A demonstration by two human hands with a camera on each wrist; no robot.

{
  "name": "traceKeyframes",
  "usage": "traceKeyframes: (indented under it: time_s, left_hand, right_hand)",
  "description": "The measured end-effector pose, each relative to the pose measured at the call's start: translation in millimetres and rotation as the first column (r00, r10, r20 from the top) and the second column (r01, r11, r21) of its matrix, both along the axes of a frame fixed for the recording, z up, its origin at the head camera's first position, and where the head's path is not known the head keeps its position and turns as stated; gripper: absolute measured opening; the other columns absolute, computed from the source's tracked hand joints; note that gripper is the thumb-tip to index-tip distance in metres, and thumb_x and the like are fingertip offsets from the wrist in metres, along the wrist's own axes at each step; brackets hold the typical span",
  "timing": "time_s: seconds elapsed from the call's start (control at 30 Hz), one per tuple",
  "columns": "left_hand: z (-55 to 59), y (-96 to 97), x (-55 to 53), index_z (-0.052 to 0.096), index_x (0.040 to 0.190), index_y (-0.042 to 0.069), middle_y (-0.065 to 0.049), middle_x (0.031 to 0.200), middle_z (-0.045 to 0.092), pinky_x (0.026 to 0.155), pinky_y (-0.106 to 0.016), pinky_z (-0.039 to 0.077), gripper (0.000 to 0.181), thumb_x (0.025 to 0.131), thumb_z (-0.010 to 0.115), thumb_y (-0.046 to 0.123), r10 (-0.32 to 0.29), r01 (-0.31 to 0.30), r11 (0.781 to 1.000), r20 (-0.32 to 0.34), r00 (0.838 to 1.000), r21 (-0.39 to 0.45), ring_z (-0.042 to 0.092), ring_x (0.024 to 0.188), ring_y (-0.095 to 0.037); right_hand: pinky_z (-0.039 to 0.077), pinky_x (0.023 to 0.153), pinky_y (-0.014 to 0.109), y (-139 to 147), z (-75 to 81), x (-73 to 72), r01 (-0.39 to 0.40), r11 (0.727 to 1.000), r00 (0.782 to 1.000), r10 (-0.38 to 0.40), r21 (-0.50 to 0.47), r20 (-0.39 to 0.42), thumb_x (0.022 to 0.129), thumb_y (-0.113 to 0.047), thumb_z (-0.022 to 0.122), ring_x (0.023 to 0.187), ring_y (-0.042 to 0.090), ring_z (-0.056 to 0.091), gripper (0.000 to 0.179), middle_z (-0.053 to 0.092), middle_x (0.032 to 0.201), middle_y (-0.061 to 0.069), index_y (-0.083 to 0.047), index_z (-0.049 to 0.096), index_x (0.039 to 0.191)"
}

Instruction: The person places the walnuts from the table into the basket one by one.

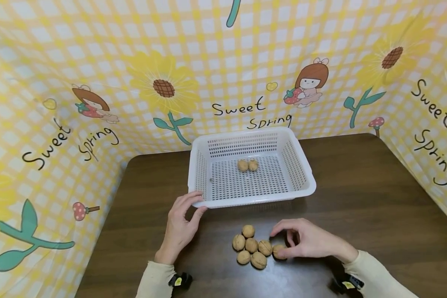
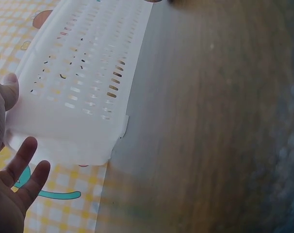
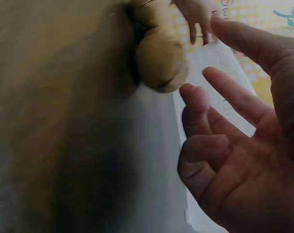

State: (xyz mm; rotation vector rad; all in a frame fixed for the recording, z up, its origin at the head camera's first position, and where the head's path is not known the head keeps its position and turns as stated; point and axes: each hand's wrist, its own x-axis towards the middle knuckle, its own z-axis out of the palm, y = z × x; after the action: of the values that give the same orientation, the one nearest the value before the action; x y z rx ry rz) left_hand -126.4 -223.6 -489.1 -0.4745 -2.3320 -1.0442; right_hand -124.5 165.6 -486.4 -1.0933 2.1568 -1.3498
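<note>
Walnuts (image 1: pixel 251 245) lie clustered on the brown table (image 1: pixel 357 198); at their right end, one walnut (image 1: pixel 277 251) sits between the parted thumb and forefinger of the right hand (image 1: pixel 311 240), though I cannot tell whether they touch it; beyond, the left hand (image 1: pixel 180 223) pinches the near left corner of a white basket (image 1: pixel 262 201); two more walnuts (image 1: pixel 242 166) rest on its perforated floor; checked cloth (image 1: pixel 216 62) rises behind.
</note>
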Motion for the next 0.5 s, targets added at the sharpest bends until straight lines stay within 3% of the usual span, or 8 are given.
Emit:
traceKeyframes:
  time_s: [0.13,0.3,0.5]
  left_hand:
    - [0.0,-0.2,0.5,0.077,0.115,0.008,-0.003,0.133,0.074,0.110,-0.015,0.040,0.025,0.091,0.084,0.008,-0.001,0.001,1.000,0.007,1.000,0.007,0.064,0.124,-0.026]
    - [-0.4,0.2,0.5,0.077,0.115,0.006,-0.004,0.133,0.074,0.110,-0.016,0.040,0.025,0.091,0.084,0.008,0.003,-0.003,1.000,0.018,1.000,0.002,0.064,0.124,-0.027]
    - [1.1,-0.2,-0.4,0.077,0.115,0.006,-0.002,0.134,0.073,0.108,-0.022,0.044,0.024,0.092,0.083,0.010,0.007,-0.007,1.000,0.023,1.000,-0.013,0.064,0.123,-0.026]
  right_hand:
    - [0.051,0.057,0.020,1,-8.5,1.9,-0.015,0.999,0.999,0.016,0.032,-0.042,0.090,-0.025,0.088,0.063,-0.008,0.054,0.040,0.065,0.074,0.001,-0.017,0.071,0.125]
    - [0.050,0.058,0.018,3,-12.6,1.6,-0.038,0.999,0.996,0.040,0.031,-0.075,0.090,-0.025,0.088,0.065,-0.009,0.053,0.037,0.064,0.073,-0.002,-0.019,0.072,0.123]
    - [0.051,0.056,0.019,5,-13.2,1.2,-0.044,0.998,0.998,0.046,0.040,-0.036,0.090,-0.023,0.088,0.068,-0.007,0.056,0.035,0.067,0.083,-0.004,-0.021,0.072,0.121]
